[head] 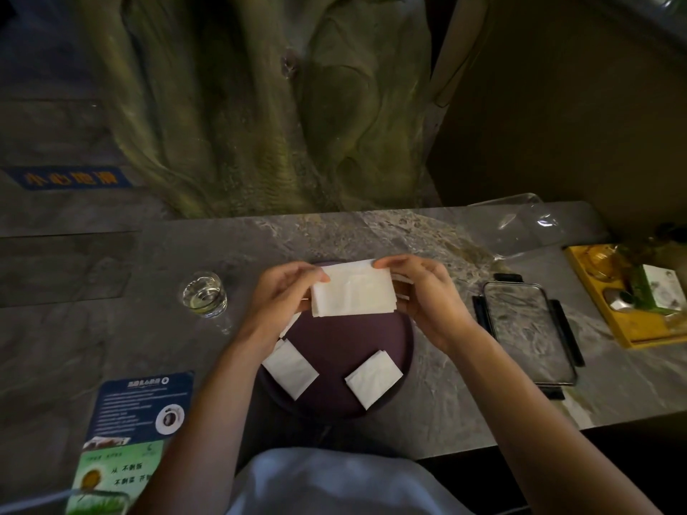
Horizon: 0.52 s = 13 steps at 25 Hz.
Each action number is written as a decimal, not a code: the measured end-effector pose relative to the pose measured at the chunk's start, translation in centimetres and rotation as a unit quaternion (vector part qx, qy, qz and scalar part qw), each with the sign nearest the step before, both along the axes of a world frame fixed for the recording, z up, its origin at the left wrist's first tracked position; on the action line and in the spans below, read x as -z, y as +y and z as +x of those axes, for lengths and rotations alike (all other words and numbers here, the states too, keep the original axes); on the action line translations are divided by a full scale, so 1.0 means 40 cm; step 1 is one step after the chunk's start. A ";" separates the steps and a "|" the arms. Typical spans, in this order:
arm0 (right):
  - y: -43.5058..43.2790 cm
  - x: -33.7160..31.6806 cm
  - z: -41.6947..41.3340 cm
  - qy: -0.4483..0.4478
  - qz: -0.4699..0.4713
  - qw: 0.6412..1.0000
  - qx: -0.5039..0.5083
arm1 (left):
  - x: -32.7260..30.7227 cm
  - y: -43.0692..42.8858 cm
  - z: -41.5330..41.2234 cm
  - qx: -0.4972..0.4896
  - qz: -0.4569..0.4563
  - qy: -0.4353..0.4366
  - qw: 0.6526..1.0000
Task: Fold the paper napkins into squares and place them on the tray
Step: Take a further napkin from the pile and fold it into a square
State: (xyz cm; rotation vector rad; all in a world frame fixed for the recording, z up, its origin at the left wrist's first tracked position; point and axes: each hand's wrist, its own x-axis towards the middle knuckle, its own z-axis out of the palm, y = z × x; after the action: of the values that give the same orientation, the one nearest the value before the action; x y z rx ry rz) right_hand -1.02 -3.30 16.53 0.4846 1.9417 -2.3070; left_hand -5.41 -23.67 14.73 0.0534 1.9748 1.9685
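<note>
Two folded squares (pixel 290 367) sit at 6 o'clock on the tray (pixel 401 351). Left hand (pixel 282 295) and right hand (pixel 423 291) pinch the napkin's (pixel 353 293) opposite ends above the tray, probably to align edges for folding.

Water glass (pixel 204 294), leaflet (pixel 139 407), yellow box (pixel 632 295) on counter (pixel 371 232)

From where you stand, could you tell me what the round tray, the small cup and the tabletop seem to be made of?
Round tray: dark and matte, perhaps plastic or painted wood; no glare.
Small cup: clear glass, see-through with bright rim glints.
Tabletop: grey veined stone or a stone-look slab, faint sheen.
</note>
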 end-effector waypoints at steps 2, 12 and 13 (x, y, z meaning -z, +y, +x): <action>0.002 0.020 0.000 0.017 0.044 0.999 -0.015 | 0.025 -0.002 -0.002 0.019 -0.041 0.025 0.999; 0.026 0.216 0.039 -0.179 0.032 0.983 0.027 | 0.208 0.046 -0.007 0.016 -0.077 -0.103 0.992; 0.032 0.234 0.040 -0.191 0.028 0.980 0.044 | 0.230 0.055 -0.014 0.021 -0.089 -0.123 0.988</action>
State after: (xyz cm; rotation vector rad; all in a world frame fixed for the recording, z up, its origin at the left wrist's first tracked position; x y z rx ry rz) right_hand 0.57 -2.02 7.19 0.9564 1.8280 -2.0191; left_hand -5.97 -21.47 5.53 -0.1810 1.9596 1.6740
